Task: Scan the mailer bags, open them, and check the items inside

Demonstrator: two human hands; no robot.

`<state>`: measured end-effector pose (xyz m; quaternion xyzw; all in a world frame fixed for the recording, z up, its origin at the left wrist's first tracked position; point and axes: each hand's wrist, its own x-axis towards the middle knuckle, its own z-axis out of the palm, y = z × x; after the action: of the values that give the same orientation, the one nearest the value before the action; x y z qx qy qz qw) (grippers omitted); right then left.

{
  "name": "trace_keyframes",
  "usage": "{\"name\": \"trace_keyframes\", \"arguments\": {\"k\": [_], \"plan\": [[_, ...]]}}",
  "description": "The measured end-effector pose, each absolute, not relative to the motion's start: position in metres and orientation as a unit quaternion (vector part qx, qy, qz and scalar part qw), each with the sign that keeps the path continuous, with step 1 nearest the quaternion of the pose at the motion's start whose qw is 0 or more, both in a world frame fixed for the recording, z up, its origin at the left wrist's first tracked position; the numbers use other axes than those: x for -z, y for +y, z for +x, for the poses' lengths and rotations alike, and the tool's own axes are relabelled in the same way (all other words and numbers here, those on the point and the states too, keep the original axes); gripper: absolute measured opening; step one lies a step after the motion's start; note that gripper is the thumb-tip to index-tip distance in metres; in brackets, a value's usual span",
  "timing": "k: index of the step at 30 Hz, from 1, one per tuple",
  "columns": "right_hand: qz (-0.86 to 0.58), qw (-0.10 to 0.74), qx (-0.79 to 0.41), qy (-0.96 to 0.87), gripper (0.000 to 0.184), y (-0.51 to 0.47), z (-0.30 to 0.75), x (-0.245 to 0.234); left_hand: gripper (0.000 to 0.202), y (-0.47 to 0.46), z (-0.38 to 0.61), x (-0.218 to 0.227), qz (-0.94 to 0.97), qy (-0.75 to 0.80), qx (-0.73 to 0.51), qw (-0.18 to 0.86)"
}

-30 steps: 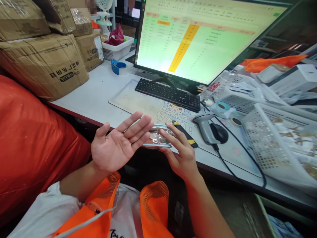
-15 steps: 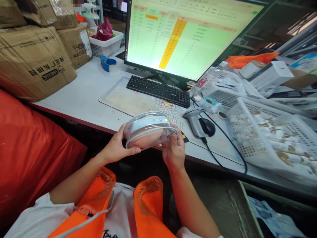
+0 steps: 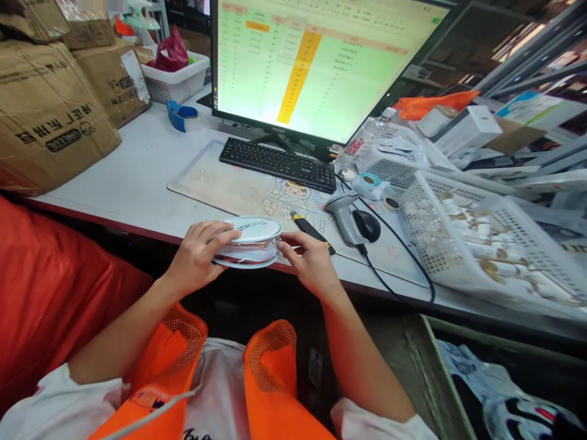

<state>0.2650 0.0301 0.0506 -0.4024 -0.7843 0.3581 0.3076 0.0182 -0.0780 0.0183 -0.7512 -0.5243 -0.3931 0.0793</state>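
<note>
Both hands hold a small clear plastic zip pouch [image 3: 254, 252] with pale blue trim and a pale oval lid with dark lettering. It is above the table's front edge, lid upward. My left hand [image 3: 202, 252] wraps round its left end, fingers over the lid and thumb below. My right hand [image 3: 309, 260] pinches its right end, at what looks like the zip. Pinkish contents show faintly through the clear side; their kind is hidden. Just beyond my right hand lies a black and yellow utility knife [image 3: 312, 232] on the desk mat [image 3: 206, 177].
A grey barcode scanner [image 3: 343, 220] and black mouse [image 3: 365, 226] sit to the right, their cable looping forward. Behind stand a keyboard [image 3: 275, 164] and monitor [image 3: 293, 67]. A white basket [image 3: 426, 244] holds several white rolled items. Cardboard boxes [image 3: 50, 116] are stacked left.
The pouch has turned so its lettered lid faces up and its clear side faces me. My left fingers have moved over the top, and my right hand has shifted to pinch the right end.
</note>
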Motion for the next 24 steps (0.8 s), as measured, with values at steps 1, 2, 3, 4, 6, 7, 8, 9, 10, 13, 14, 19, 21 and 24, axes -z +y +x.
{"name": "trace_keyframes", "arguments": {"k": [1,2,3,4,6,7,8,9,10,13,14,19,21,24], "plan": [[-0.405,0.291,-0.381,-0.779,0.028,0.035,0.264,-0.045,0.053,-0.078,0.018,-0.018,-0.754,-0.523,0.388,0.085],[-0.408,0.278,-0.398,-0.773,0.028,0.039,0.263,-0.039,0.051,-0.078,0.018,-0.018,-0.757,-0.522,0.382,0.089],[-0.412,0.268,-0.405,-0.771,0.027,0.043,0.262,-0.035,0.049,-0.078,0.017,-0.018,-0.760,-0.521,0.376,0.092],[-0.418,0.259,-0.400,-0.773,0.026,0.045,0.262,-0.032,0.048,-0.079,0.018,-0.019,-0.764,-0.521,0.369,0.093],[-0.436,0.237,-0.344,-0.797,0.021,0.045,0.261,-0.032,0.047,-0.080,0.019,-0.021,-0.767,-0.530,0.351,0.089],[-0.443,0.218,-0.303,-0.815,0.021,0.043,0.261,-0.036,0.048,-0.081,0.022,-0.022,-0.764,-0.543,0.339,0.082],[-0.447,0.196,-0.262,-0.833,0.021,0.039,0.260,-0.041,0.051,-0.082,0.025,-0.024,-0.758,-0.560,0.326,0.072],[-0.447,0.173,-0.227,-0.848,0.022,0.033,0.259,-0.047,0.054,-0.083,0.029,-0.027,-0.749,-0.582,0.312,0.063],[-0.443,0.154,-0.203,-0.859,0.023,0.024,0.258,-0.055,0.058,-0.084,0.034,-0.029,-0.738,-0.603,0.298,0.056],[-0.408,0.146,-0.199,-0.879,0.024,-0.009,0.253,-0.080,0.064,-0.089,0.051,-0.036,-0.708,-0.650,0.271,0.058],[-0.390,0.160,-0.208,-0.883,0.023,-0.020,0.252,-0.087,0.065,-0.090,0.056,-0.038,-0.703,-0.654,0.271,0.061],[-0.279,0.258,-0.342,-0.859,0.032,-0.031,0.270,-0.102,0.074,-0.091,0.042,-0.050,-0.716,-0.540,0.428,0.110],[-0.234,0.311,-0.462,-0.797,0.039,-0.018,0.280,-0.097,0.092,-0.092,0.027,-0.054,-0.682,-0.463,0.557,0.101],[-0.255,0.373,-0.495,-0.742,0.052,-0.003,0.282,-0.081,0.107,-0.091,0.018,-0.049,-0.653,-0.419,0.629,-0.042]]}}
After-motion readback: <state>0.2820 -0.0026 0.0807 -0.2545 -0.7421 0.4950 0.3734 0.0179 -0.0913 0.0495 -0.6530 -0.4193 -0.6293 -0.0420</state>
